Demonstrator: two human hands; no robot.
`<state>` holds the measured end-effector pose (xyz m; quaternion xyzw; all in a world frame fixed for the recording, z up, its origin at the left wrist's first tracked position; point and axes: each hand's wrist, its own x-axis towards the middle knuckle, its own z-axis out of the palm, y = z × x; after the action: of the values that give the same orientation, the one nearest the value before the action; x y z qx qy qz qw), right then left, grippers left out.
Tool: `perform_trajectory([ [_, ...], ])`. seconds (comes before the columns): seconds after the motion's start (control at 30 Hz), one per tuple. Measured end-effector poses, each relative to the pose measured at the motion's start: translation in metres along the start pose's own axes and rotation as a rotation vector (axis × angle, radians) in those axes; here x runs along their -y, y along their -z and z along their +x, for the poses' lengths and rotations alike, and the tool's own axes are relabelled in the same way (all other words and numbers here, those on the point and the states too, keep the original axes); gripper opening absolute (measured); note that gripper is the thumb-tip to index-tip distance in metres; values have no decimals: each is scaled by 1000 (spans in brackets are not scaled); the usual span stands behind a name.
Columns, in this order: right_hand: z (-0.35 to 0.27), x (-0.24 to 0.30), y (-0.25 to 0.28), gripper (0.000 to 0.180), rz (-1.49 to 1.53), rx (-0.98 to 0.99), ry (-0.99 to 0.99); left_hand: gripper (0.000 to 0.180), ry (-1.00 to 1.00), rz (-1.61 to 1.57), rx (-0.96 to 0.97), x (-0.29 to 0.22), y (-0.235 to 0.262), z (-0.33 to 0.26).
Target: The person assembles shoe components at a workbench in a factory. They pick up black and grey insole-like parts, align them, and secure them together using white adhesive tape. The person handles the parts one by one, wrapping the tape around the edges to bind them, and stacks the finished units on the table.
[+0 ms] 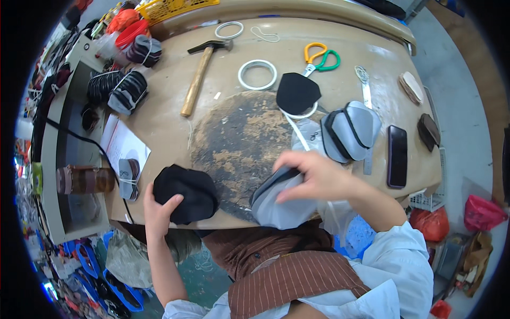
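At the table's near left edge, the left hand (158, 206) rests on a stack of black fabric pieces (187, 192), thumb and fingers curled around its near side. Beyond it a wooden-handled hammer (199, 75) lies on the wooden table (159, 119), and a white tape ring (257, 74) sits farther right. Over the dark, worn patch in the middle, the right hand (313, 175) clasps a stack of grey fabric pieces (276, 204) at the near edge, fingers closed over the top; the thumb seems tucked underneath, though it is hidden. Further right lie orange-and-green scissors (319, 58), another grey bundle (353, 130) and a dark phone (397, 156).
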<state>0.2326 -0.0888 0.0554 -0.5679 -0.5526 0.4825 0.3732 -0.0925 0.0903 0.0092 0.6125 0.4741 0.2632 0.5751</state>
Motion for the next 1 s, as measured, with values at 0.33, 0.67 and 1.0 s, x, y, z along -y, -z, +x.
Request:
perform_trajectory([
  [0.33, -94, -42, 163, 36, 526, -671, -35, 91, -124, -353, 118, -77, -28, -25],
  [0.67, -86, -100, 149, 42, -516, -859, -289, 64, 97, 55, 458, -46, -141, 9],
  [1.0, -51, -27, 53, 32, -319, -445, 62, 75, -61, 198, 407, -35, -179, -12],
])
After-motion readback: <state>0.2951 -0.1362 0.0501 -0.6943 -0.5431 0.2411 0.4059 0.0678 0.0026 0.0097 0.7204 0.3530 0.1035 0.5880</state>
